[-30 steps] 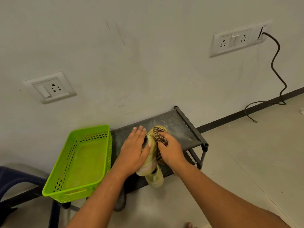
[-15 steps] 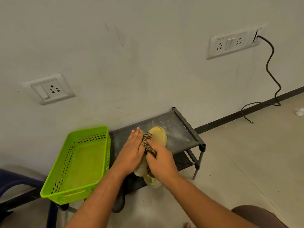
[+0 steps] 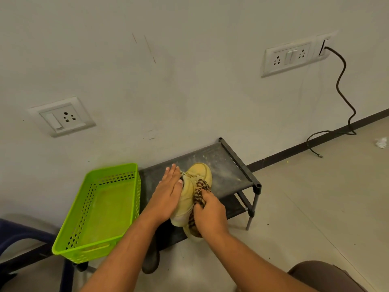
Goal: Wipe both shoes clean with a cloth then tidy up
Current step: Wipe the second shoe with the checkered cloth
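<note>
Presently, your left hand lies flat on the shoe, fingers straight, grip spread. The shoe stands on the rack, on its top shelf. Your right hand has its grip curled round the cloth, pressing it against the shoe's right side. A second shoe shows beneath. A basket stands just left of the rack.

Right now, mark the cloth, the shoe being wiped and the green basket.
striped cloth [image 3: 201,189]: head view, on the bunched end over the shoe.
tan shoe [image 3: 200,171]: head view, on the toe cap.
green basket [image 3: 105,211]: head view, on its bare floor.
</note>
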